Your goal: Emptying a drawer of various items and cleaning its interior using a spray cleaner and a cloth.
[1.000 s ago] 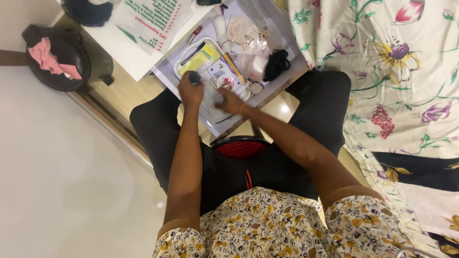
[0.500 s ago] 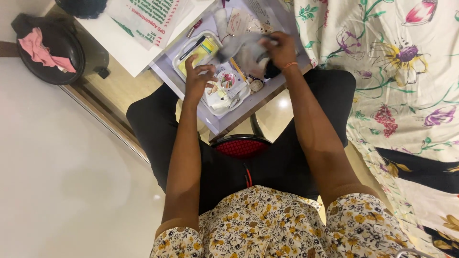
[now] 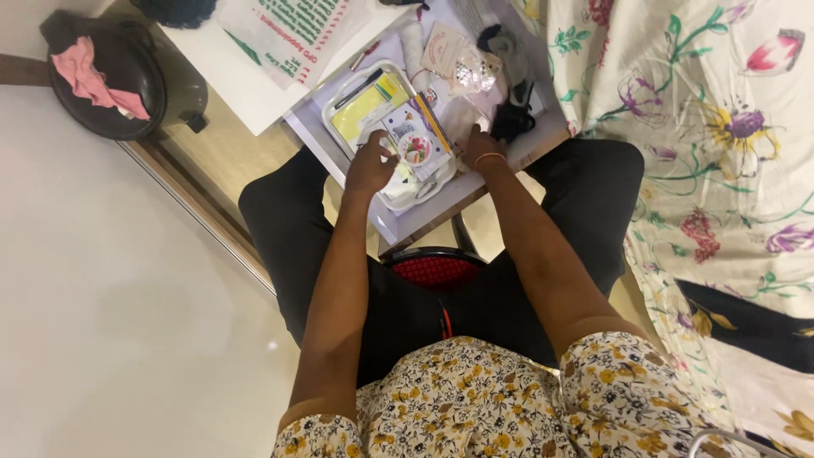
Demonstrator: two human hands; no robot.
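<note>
**Both hands at the white tray on the small bench**

Head view, looking straight down over the seated person's lap.

Left hand: rests at the near left edge of the white tray. Fingers curled together over small pale items in the tray's near end; whether they pinch anything, cannot tell, since the hand's back hides the fingertips. A small round item with a red and green pattern lies just beside the fingers, to their right, inside the tray.

Right hand: lies palm down on the bench, just right of the tray, with an orange band at the wrist. Fingers point away from the body toward a clear plastic bag; closed or spread, cannot tell. A black tangle of cord sits just beside this hand, to its right.

Tray contents: a yellow pad at the far end with a dark pen along it, and a printed card next to the round item.

Surface: pale grey bench top, crowded with small packets near its far edge.

Room: a bed with a floral sheet to the right, touching the bench's corner. A white printed bag lies on a white surface at top left. A black bin holding pink cloth stands on the cream floor at far left.
</note>
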